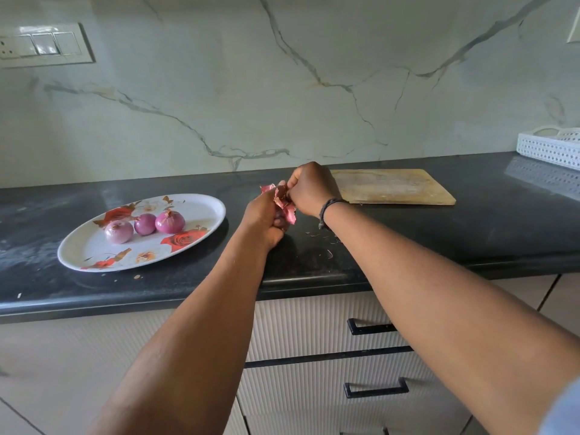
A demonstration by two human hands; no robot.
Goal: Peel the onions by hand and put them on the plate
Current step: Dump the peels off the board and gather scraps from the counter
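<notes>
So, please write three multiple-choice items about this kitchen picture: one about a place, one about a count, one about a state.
1. Where does the cutting board lie?
A. on the counter, to the right of the hands
B. on the plate
C. inside a drawer

2. How many onions lie on the plate?
A. one
B. three
C. five

3. What is the right hand doing?
A. resting flat on the counter
B. pulling a drawer handle
C. pinching loose onion skin

Key: 1 A, the board lies on the dark counter beyond the right wrist. 2 B, three purple onions sit in a row. 3 C, its fingers pinch pink skin while the left hand grips the onion.
</notes>
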